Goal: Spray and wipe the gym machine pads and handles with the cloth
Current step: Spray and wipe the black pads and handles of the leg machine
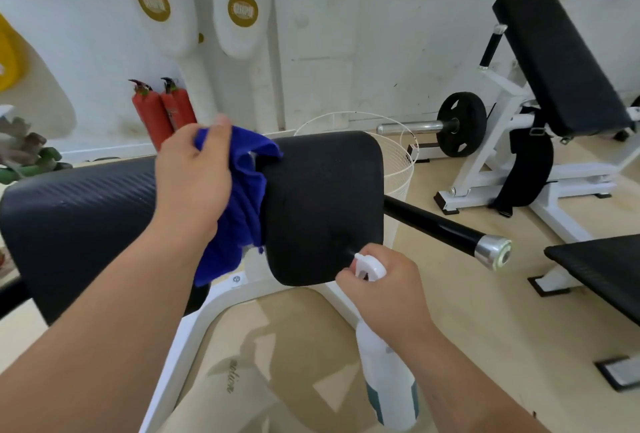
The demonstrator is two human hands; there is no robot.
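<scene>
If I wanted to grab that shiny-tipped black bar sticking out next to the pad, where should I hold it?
Hold the black handle bar around its bare middle, coming from above on the open right side. It juts sideways from behind the black pad, round enough to wrap fingers around. The silver end cap looks slick, so stay off it.

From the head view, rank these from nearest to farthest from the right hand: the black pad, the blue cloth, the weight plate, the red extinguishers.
From the right hand:
1. Black pad, just ahead of the nozzle.
2. Blue cloth, at the pad's left edge, in the left hand.
3. Weight plate and red extinguishers, both far back, right and left: too close to call.
</scene>
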